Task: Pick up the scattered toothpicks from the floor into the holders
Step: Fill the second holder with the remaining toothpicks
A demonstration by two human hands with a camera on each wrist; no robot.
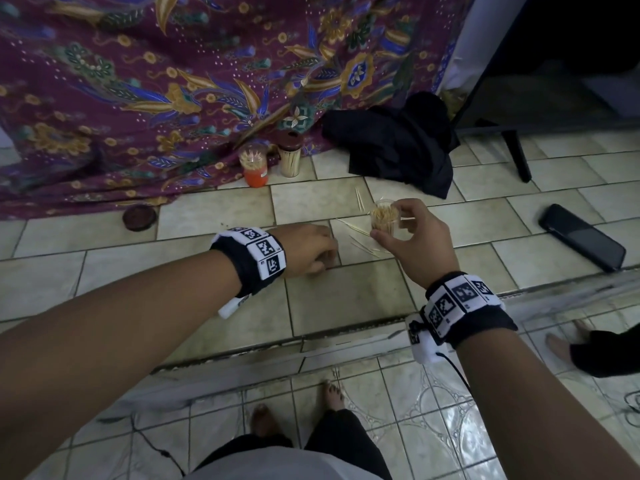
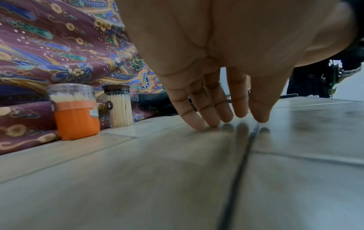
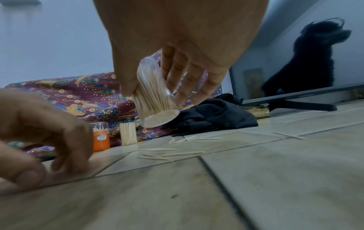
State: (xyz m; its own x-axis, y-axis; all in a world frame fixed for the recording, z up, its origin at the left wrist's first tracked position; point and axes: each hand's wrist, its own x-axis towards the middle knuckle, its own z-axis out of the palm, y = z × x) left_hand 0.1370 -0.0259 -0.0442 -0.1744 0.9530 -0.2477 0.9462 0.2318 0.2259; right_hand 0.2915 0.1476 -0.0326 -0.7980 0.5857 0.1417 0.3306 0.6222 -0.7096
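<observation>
My right hand (image 1: pixel 389 221) grips a clear holder (image 1: pixel 381 214) packed with toothpicks and holds it tilted above the floor; the right wrist view shows my thumb and fingers round the holder (image 3: pixel 157 109). Several loose toothpicks (image 1: pixel 362 239) lie on the tiles under it and just left of it (image 3: pixel 177 153). My left hand (image 1: pixel 323 252) is down at the floor beside them, its nearly straight fingertips (image 2: pixel 199 124) touching the tile, with nothing seen between them. An orange holder (image 1: pixel 255 169) and a brown-capped clear holder (image 1: pixel 290 157) stand filled by the patterned cloth.
A brown round lid (image 1: pixel 138 218) lies at the left by the purple patterned cloth (image 1: pixel 138 98). Black clothing (image 1: pixel 398 143) is heaped behind the toothpicks. A phone (image 1: pixel 581 237) lies at the right. A dark stand leg (image 1: pixel 517 155) and a floor step (image 1: pixel 311 344) are close.
</observation>
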